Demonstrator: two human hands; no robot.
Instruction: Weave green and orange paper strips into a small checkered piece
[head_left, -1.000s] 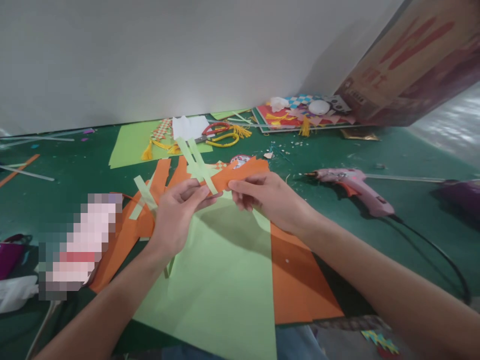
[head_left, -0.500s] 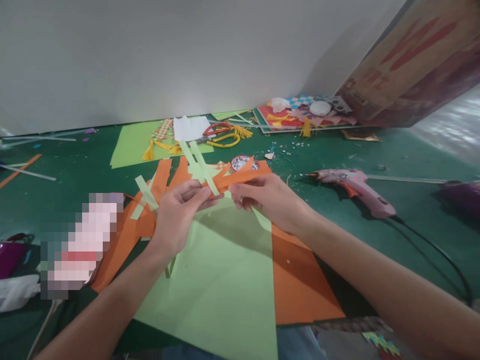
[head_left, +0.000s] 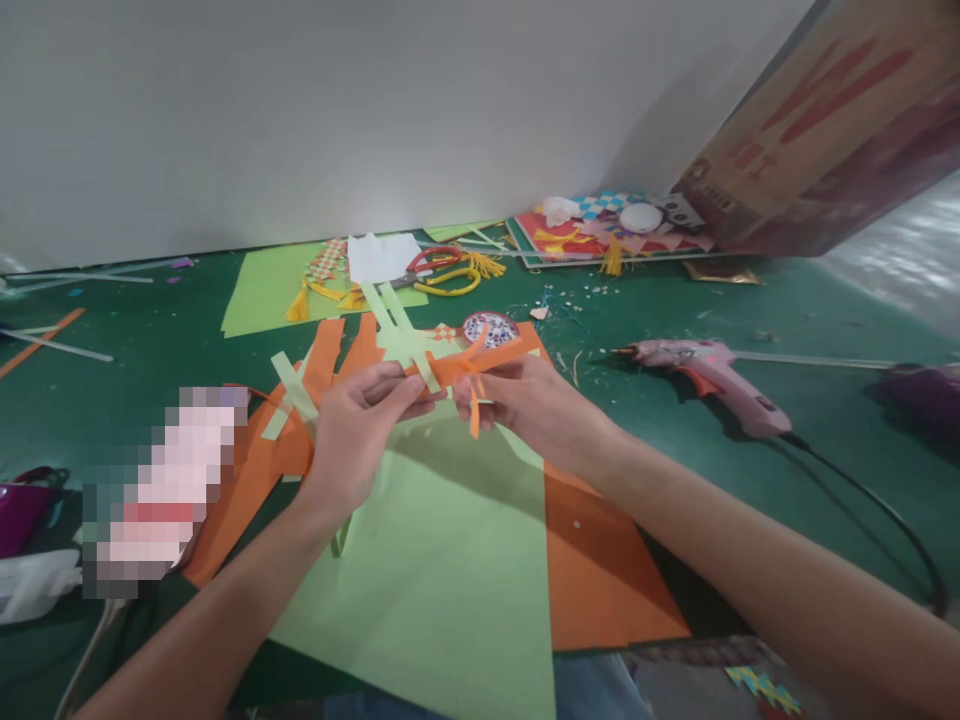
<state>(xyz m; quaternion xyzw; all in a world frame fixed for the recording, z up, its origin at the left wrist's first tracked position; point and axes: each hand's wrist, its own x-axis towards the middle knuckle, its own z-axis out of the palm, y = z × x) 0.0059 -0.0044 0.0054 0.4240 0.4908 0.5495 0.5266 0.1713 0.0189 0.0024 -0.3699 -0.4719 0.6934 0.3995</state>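
Observation:
My left hand (head_left: 367, 410) pinches light green paper strips (head_left: 401, 325) where they cross over orange paper strips (head_left: 487, 360). Close to its right, my right hand (head_left: 525, 400) grips the orange strips between thumb and fingers, and one thin orange end dangles below the thumb. How the strips overlap is partly hidden by my fingers. Beneath both hands lies a large light green sheet (head_left: 450, 570), partly over orange paper (head_left: 600, 570). More cut orange pieces (head_left: 251, 480) and loose green strips (head_left: 292, 390) lie left of my left hand.
A pink glue gun (head_left: 712, 375) with a black cord rests on the green table at right. Scissors (head_left: 450, 275) with red and yellow handles, tasselled paper pieces and a patterned round tin (head_left: 491, 328) are behind the hands. A blurred-out phone-like shape (head_left: 172, 490) is at left.
My right hand has shifted slightly left along the orange strips. One orange strip end now hangs down below its thumb, and the round tin shows more fully.

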